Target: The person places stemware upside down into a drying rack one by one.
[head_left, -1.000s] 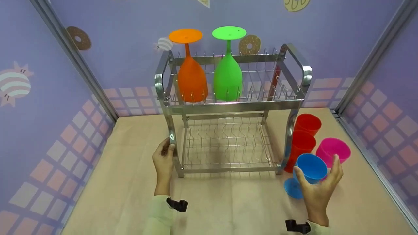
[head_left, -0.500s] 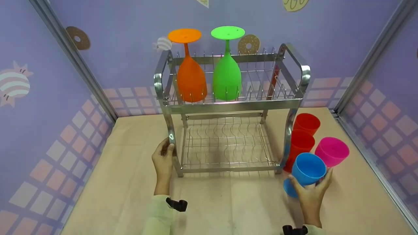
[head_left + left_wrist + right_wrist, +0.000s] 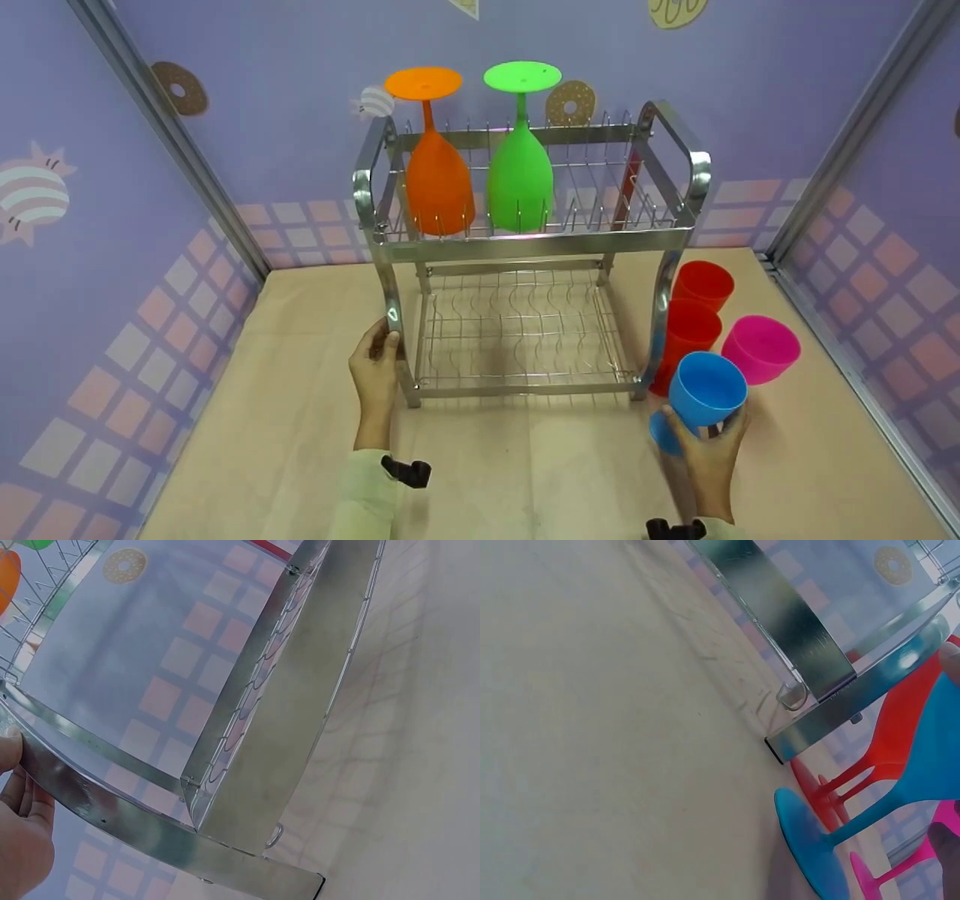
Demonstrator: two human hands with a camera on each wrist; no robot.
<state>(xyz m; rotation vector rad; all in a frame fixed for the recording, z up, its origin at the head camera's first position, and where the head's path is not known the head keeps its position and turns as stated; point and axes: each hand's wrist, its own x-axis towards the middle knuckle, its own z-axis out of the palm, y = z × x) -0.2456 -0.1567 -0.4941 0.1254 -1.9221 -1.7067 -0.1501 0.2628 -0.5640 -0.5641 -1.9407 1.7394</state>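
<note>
My left hand (image 3: 374,375) pinches the front left post of a two-tier metal dish rack (image 3: 536,246) between thumb and fingers. The left wrist view shows that hand (image 3: 22,840) at its edge, on the same post. At the right, my right hand (image 3: 709,461) holds a blue plastic wine glass (image 3: 706,390) from below, thumb and fingers on either side of the bowl. The glass stands mouth up, its round foot (image 3: 810,844) low over the table. An orange wine glass (image 3: 440,187) and a green wine glass (image 3: 520,184) stand upside down on the upper tier.
Two red wine glasses (image 3: 691,330) stand just right of the rack, one behind the other. A pink wine glass (image 3: 761,350) is beside them, behind the blue one. The lower wire shelf (image 3: 517,330) sits close above the cloth-covered table (image 3: 465,480). Patterned walls enclose the area.
My right hand has moved in from beside the blue wine glass and closed round the lower bowl. The left hand has stayed on the rack post.
</note>
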